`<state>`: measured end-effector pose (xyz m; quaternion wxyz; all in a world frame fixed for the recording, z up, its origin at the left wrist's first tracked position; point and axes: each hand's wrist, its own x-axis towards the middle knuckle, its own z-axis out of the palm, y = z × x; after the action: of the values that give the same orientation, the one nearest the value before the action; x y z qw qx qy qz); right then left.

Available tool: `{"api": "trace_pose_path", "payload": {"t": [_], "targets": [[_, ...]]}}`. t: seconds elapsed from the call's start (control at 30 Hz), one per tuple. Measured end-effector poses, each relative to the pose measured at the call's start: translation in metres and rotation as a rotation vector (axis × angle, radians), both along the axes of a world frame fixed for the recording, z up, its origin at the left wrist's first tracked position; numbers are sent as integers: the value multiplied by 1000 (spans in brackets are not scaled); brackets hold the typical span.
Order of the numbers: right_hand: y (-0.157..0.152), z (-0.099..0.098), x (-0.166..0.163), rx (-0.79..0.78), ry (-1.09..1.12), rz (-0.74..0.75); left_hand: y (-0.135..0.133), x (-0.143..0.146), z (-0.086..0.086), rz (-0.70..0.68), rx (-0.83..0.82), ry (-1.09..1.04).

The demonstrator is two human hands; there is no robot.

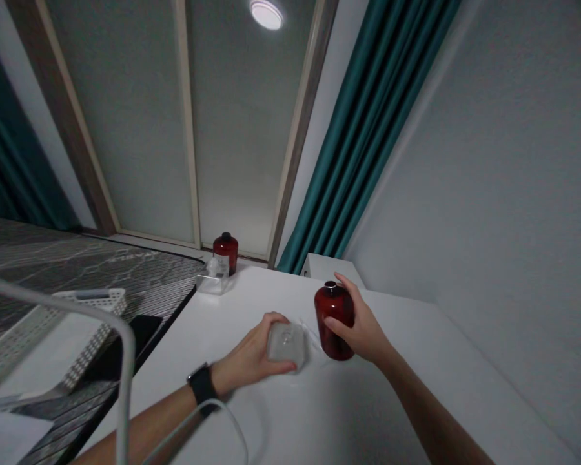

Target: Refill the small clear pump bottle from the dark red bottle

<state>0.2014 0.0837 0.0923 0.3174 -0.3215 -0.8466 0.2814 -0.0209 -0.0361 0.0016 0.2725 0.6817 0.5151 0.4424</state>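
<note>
My right hand [356, 320] is wrapped round a dark red bottle [332, 323] with a short neck, which it holds nearly upright at the white table [213, 342]. To its left, my left hand [261, 352] grips a small, clear, square box [286, 345] between thumb and fingers. The box's contents, if any, are too blurred to tell. A thin clear strip lies between the box and the bottle. A dark watch sits on my left wrist.
At the table's far left corner stand another red bottle [226, 248] with a dark cap and a clear tray [212, 283] with crumpled clear material. A white perforated basket [91, 329] is at left. A pale curved bar [126, 361] crosses the lower left. Behind are a teal curtain [339, 148] and white cabinet [319, 266].
</note>
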Motion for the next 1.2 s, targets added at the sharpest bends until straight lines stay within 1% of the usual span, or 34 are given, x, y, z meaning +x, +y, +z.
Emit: {"api": "trace_pose_path", "payload": {"t": [0.03,0.1,0.17,0.23,0.33,0.4,0.57,0.7,0.83,1.0,1.1,1.2], "targets": [[5,-12,-1,-45,68,-50,0,0,-1,-7,-9,6],[16,-29,-7,-130,186,-72,0,0,-1,-10,-23,21],[25,-39,-14,-176,280,-56,0,0,-1,-22,-27,32],[33,-42,-24,-200,357,-46,0,0,0,-35,-20,34],[45,-45,-40,-215,390,-59,0,-1,0,-37,-15,39],[54,-51,-53,-216,398,-58,0,-3,0,-23,-29,48],[74,-76,-80,-233,409,-18,2,-5,-4,-14,-56,31],[81,-91,-89,-245,409,19,3,-5,-5,-29,-48,21],[83,-97,-89,-237,392,25,4,-5,-4,-35,-37,25],[85,-99,-93,-210,347,-12,4,-5,-2,-29,-45,50],[86,-99,-92,-182,320,-39,3,-5,-1,-32,-47,68],[83,-94,-83,-139,297,-93,4,-6,0,-36,-37,120]]}}
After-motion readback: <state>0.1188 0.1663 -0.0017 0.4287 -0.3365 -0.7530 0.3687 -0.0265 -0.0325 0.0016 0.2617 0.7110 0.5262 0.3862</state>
